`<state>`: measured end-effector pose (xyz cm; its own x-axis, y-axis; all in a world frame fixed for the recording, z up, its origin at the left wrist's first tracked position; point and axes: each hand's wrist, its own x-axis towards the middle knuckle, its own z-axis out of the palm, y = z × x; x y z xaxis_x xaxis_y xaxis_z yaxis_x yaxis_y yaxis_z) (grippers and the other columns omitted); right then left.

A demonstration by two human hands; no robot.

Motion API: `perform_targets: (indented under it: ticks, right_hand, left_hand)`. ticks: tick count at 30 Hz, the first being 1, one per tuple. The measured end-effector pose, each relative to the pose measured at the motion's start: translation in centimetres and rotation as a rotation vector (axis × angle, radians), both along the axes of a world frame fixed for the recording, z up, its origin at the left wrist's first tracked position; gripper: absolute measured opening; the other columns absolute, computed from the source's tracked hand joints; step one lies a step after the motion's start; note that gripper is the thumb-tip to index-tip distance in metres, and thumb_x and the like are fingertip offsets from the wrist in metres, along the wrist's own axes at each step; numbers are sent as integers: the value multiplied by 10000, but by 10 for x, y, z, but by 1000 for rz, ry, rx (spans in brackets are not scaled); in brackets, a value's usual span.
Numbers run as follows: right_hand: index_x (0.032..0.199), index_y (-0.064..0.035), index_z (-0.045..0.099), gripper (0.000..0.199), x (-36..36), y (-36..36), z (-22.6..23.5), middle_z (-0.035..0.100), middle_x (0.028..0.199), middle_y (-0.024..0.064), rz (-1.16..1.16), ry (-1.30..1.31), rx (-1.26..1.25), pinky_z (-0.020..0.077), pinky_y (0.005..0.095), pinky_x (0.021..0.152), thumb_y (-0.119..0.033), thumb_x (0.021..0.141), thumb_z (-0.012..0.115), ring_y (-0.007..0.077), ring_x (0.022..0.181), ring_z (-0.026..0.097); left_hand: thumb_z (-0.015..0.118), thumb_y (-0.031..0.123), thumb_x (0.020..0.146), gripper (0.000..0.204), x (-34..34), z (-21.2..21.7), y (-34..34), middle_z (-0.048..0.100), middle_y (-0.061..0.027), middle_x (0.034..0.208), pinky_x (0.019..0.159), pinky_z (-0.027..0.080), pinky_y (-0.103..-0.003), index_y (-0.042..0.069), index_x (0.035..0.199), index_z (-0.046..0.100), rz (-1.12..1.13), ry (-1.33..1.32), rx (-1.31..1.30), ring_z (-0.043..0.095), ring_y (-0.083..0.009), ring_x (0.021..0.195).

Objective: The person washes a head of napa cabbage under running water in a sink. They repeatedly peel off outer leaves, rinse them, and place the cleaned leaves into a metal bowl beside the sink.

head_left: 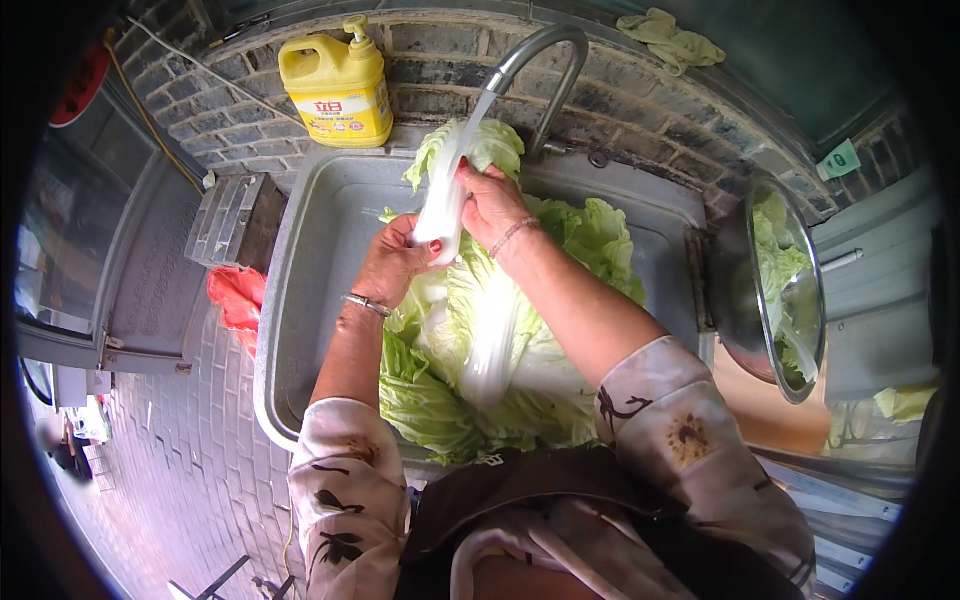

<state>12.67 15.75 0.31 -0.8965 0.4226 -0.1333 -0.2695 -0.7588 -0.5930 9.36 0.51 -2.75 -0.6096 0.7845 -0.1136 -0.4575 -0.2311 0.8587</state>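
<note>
Under the running faucet [545, 50] I hold a napa cabbage leaf [440, 205], its white rib toward me and its frilly green end up by the water stream. My left hand [395, 260] is closed on the lower end of the rib, thumb on top. My right hand [492, 207] grips the leaf's right side higher up. Water runs down onto the leaf. Below my hands, a heap of napa cabbage leaves [490, 345] fills the middle of the grey sink [335, 215], partly hidden by my forearms.
A yellow pump jug [340, 95] stands behind the sink's left corner. At the right, a metal bowl [755, 300] holds more cabbage leaves. A cloth [670, 38] lies on the ledge above the brick wall [430, 60]. A red plastic bag [238, 300] is left of the sink.
</note>
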Motion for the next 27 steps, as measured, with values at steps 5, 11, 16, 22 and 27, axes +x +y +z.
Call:
perform_targets:
  ticks: [5, 11, 16, 22, 27]
  right_hand:
    - [949, -9, 555, 197, 1, -8, 13, 605, 887, 84, 111, -63, 59, 474, 335, 773, -16, 769, 636, 188, 832, 579]
    - [951, 26, 557, 241, 13, -11, 15, 617, 864, 93, 173, -120, 283, 503, 297, 686, 1, 734, 659, 176, 749, 605]
    - [922, 22, 598, 168, 46, -1, 43, 633, 877, 76, 449, -186, 592, 487, 266, 730, -30, 771, 651, 127, 790, 595]
    - [975, 21, 576, 230, 70, -1, 76, 598, 907, 14, 693, -259, 1010, 450, 226, 707, -80, 783, 652, 57, 803, 524]
    - [1062, 36, 516, 283, 75, 8, 104, 551, 1027, 28, 611, -145, 1190, 423, 236, 790, -71, 813, 596, 76, 930, 477]
  left_hand:
    - [608, 56, 822, 232, -1, -3, -1, 615, -45, 940, 720, 523, -319, 25, 1045, 554, 42, -96, 97, 588, -123, 794]
    - [583, 281, 861, 386, 4, 4, -3, 597, -41, 1018, 791, 455, -262, 29, 1144, 511, -101, 40, -36, 562, -110, 880]
    - [433, 676, 773, 812, 9, 32, -5, 553, -93, 1134, 838, 465, -343, 17, 1246, 394, 221, -483, 320, 559, -203, 1008]
    - [484, 483, 829, 583, -15, 8, -3, 535, -115, 1183, 921, 416, -416, 30, 1196, 481, 384, -442, 501, 529, -277, 1054]
    - [458, 275, 824, 441, -27, 8, -6, 530, -135, 1198, 984, 351, -461, 38, 1193, 501, 260, -481, 713, 494, -306, 1104]
